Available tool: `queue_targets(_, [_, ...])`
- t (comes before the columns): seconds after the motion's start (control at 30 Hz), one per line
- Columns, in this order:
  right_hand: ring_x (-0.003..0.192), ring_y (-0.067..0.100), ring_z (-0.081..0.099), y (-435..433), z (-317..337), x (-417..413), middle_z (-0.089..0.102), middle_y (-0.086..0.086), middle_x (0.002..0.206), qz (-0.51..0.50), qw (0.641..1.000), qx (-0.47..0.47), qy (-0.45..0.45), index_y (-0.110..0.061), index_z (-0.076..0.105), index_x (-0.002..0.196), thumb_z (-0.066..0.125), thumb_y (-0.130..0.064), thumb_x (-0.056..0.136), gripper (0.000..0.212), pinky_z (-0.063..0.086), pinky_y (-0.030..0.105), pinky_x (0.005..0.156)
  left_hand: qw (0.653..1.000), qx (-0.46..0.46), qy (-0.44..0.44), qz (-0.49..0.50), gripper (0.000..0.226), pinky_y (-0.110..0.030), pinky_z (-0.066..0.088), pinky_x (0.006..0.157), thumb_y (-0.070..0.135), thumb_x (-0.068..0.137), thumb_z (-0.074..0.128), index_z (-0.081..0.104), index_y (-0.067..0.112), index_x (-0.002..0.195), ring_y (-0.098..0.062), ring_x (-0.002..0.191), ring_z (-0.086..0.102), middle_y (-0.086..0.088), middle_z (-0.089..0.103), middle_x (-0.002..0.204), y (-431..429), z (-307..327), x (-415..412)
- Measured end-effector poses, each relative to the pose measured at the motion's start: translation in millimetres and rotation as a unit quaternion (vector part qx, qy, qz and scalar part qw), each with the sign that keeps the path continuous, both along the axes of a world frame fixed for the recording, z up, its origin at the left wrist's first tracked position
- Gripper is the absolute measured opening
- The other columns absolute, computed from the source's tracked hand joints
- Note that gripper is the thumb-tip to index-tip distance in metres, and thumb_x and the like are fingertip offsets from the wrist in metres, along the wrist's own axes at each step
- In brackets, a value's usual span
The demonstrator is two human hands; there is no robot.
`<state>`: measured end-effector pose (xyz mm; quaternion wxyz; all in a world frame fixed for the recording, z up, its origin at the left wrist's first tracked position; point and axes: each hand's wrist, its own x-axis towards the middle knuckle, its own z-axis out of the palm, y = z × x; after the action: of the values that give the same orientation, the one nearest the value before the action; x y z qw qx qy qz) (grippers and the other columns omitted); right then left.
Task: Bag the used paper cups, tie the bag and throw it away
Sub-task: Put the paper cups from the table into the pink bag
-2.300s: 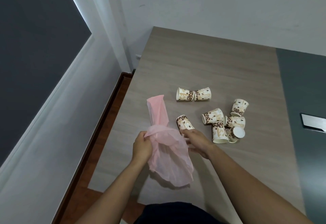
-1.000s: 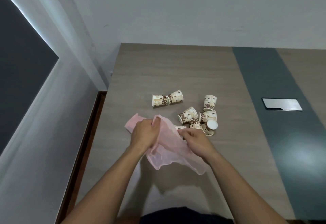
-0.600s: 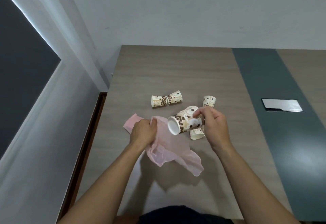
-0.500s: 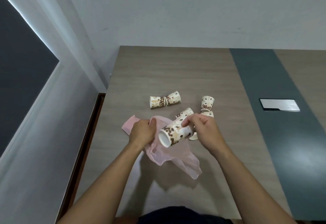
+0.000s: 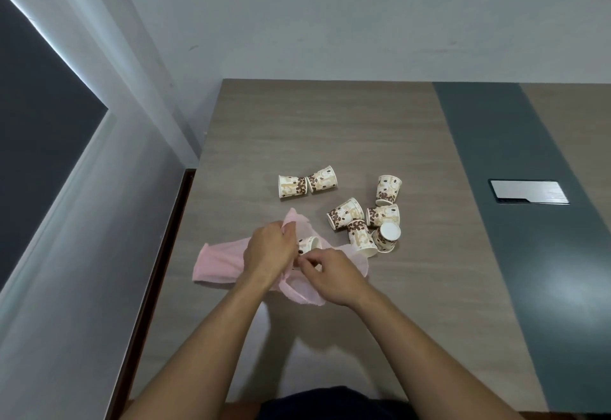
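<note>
Wood-grain counter (image 5: 330,122) meets a pale wall (image 5: 363,22) at its far edge. We note a dark grey strip (image 5: 496,155) along the right side, with a metal plate (image 5: 529,192) set into it.

We locate the pink bag (image 5: 218,260) lying flat on the counter near the left edge, closed end to the left, mouth to the right under both hands. One cup (image 5: 309,244) sits on its side in the mouth, with its rim showing between the hands.

The left hand (image 5: 267,254) rests over the bag, and its fingers (image 5: 287,229) curl round the far edge of the mouth and hold it raised. The right hand (image 5: 334,279) covers the near side. Its fingers (image 5: 305,262) are curled and pinch the near edge just below the cup.

A pair (image 5: 305,184) of cups lies base to base beyond the bag, apart from it. A cluster (image 5: 367,221) of five cups lies to the right, touching one another, with the nearest one just beside the bag's right edge.
</note>
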<state>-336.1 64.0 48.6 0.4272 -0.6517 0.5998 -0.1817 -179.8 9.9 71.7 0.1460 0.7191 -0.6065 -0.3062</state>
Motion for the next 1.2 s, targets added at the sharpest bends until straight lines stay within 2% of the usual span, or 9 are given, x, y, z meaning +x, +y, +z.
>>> queue_targets(0.17, [0.092, 0.015, 0.059, 5.8, 0.3, 6.1, 0.075, -0.008, 0.083, -0.066, 0.994, -0.079, -0.034, -0.017, 0.078, 0.083, 0.061, -0.029, 0.098, 0.025, 0.05, 0.031, 0.083, 0.999, 0.015, -0.006, 0.028, 0.056, -0.044, 0.053, 0.082, 0.041, 0.113, 0.033, 0.065, 0.011, 0.078, -0.04, 0.091, 0.066, -0.015, 0.07, 0.086, -13.4, -0.5, 17.8])
queue_targets(0.4, [0.082, 0.018, 0.067, -11.2, -21.7, 0.9, 0.072, 0.001, 0.091, 0.112, 0.993, 0.033, -0.021, -0.024, 0.071, 0.087, 0.069, -0.034, 0.086, 0.011, 0.055, 0.036, 0.077, 0.989, 0.083, 0.118, 0.022, 0.071, -0.039, 0.045, 0.077, 0.054, 0.116, 0.021, 0.07, 0.007, 0.094, -0.026, 0.088, 0.064, -0.011, 0.07, 0.088, -10.9, 19.2, -19.3])
queue_targets(0.5, [0.103, 0.025, 0.069, -15.8, -28.2, -7.8, 0.074, 0.008, 0.114, 0.114, 0.987, 0.098, -0.054, -0.036, 0.073, 0.098, 0.071, -0.02, 0.093, 0.017, 0.059, 0.044, 0.101, 0.987, 0.086, 0.129, 0.04, 0.07, -0.035, 0.044, 0.073, 0.049, 0.117, 0.023, 0.069, 0.003, 0.091, -0.023, 0.083, 0.062, -0.013, 0.069, 0.086, -12.0, 17.6, -28.8])
queue_targets(0.57, [0.109, 0.025, 0.072, -19.4, -30.3, -14.2, 0.078, 0.01, 0.121, 0.106, 0.988, 0.097, -0.053, -0.026, 0.079, 0.107, 0.068, -0.021, 0.095, 0.017, 0.057, 0.046, 0.105, 0.989, 0.076, 0.116, 0.056, 0.064, -0.033, 0.039, 0.065, 0.046, 0.117, 0.027, 0.058, 0.01, 0.074, -0.024, 0.073, 0.057, -0.008, 0.059, 0.072, -13.7, 12.5, -28.6])
queue_targets(0.67, [0.104, 0.013, 0.077, -31.4, -15.2, -38.3, 0.083, -0.002, 0.117, 0.055, 0.995, 0.061, -0.054, -0.016, 0.083, 0.112, 0.061, -0.022, 0.106, 0.023, 0.06, 0.036, 0.101, 0.991, 0.068, 0.096, 0.064, 0.06, -0.035, 0.04, 0.067, 0.043, 0.116, 0.03, 0.058, 0.015, 0.071, -0.026, 0.083, 0.059, -0.006, 0.061, 0.074, -16.9, -0.8, -21.1])
queue_targets(0.77, [0.071, 0.021, 0.08, -50.0, -2.0, -79.3, 0.084, -0.007, 0.097, -0.062, 0.99, 0.051, -0.112, -0.018, 0.082, 0.095, 0.059, -0.017, 0.105, 0.025, 0.064, 0.035, 0.079, 0.994, 0.058, 0.076, 0.062, 0.054, -0.033, 0.038, 0.081, 0.038, 0.115, 0.035, 0.07, 0.006, 0.089, -0.023, 0.099, 0.059, -0.008, 0.071, 0.09, -16.0, -13.7, -13.3])
queue_targets(0.87, [0.076, 0.016, 0.074, -71.2, -18.8, -115.3, 0.082, -0.009, 0.097, -0.2, 0.979, -0.018, -0.029, -0.021, 0.079, 0.097, 0.06, -0.022, 0.106, 0.021, 0.055, 0.031, 0.079, 0.996, 0.04, 0.075, 0.04, 0.046, -0.03, 0.043, 0.07, 0.036, 0.114, 0.042, 0.077, 0.011, 0.098, -0.026, 0.093, 0.067, -0.003, 0.076, 0.093, -12.1, -14.1, -11.9])
queue_targets(1.03, [0.133, 0.041, 0.062, -77.2, -87.4, -165.0, 0.044, 0.019, 0.161, -0.183, 0.972, 0.052, 0.137, -0.017, 0.06, 0.153, 0.066, -0.026, 0.106, 0.048, 0.048, 0.042, 0.112, 0.997, 0.048, 0.049, -0.018, 0.036, -0.028, 0.047, 0.085, 0.039, 0.109, 0.058, 0.076, 0.028, 0.139, -0.01, 0.106, 0.065, 0.008, 0.077, 0.136, -12.2, -7.2, -15.9])
queue_targets(1.2, [0.118, 0.042, 0.069, -48.3, -126.4, -176.1, 0.037, 0.011, 0.161, -0.164, 0.973, 0.071, 0.149, -0.02, 0.058, 0.149, 0.076, -0.018, 0.098, 0.054, 0.054, 0.042, 0.097, 0.992, 0.07, 0.05, -0.094, 0.05, -0.027, 0.059, 0.082, 0.052, 0.096, 0.078, 0.069, 0.049, 0.145, -0.004, 0.093, 0.074, 0.012, 0.08, 0.12, -9.2, -7.5, -8.4])
